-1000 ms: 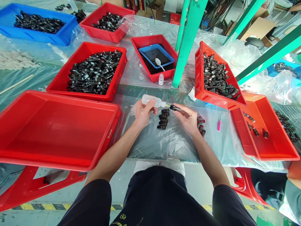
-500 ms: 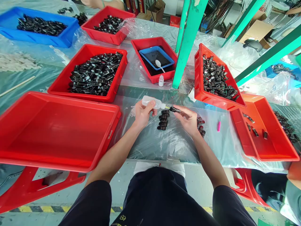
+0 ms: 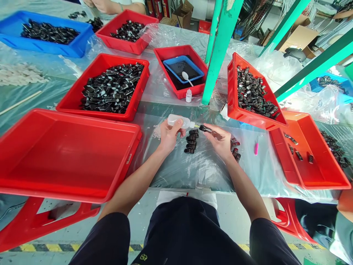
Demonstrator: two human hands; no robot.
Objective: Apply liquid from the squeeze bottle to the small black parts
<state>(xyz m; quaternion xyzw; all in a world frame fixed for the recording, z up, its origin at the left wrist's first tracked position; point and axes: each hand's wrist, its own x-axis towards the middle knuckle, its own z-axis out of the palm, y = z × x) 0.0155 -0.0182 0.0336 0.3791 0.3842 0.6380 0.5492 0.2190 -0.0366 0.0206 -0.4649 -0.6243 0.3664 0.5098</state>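
My left hand (image 3: pixel 169 137) is closed round a white squeeze bottle (image 3: pixel 178 120), which lies nearly level with its thin tip pointing right. Between the fingers of my right hand (image 3: pixel 220 141) is a small black piece (image 3: pixel 205 129), its left end close to the bottle's tip. Whether tip and piece touch cannot be made out. Below them, several black pieces (image 3: pixel 191 143) lie in a column on the plastic-covered table (image 3: pixel 176 171). More dark pieces (image 3: pixel 235 151) lie beside my right hand, partly hidden by it.
An unfilled red tray (image 3: pixel 68 154) is at left, a full one (image 3: pixel 102 58) behind it. Red trays (image 3: pixel 233 86) (image 3: pixel 325 176) stand at right, near a pink-handled tool (image 3: pixel 256 147). A green post (image 3: pixel 217 55) rises behind a small bottle (image 3: pixel 188 96). Another person's hands (image 3: pixel 104 5) show at top left.
My left hand and the bottle have shifted very slightly right, the tip still near the black piece. At the top left, more of the other person's hands shows.
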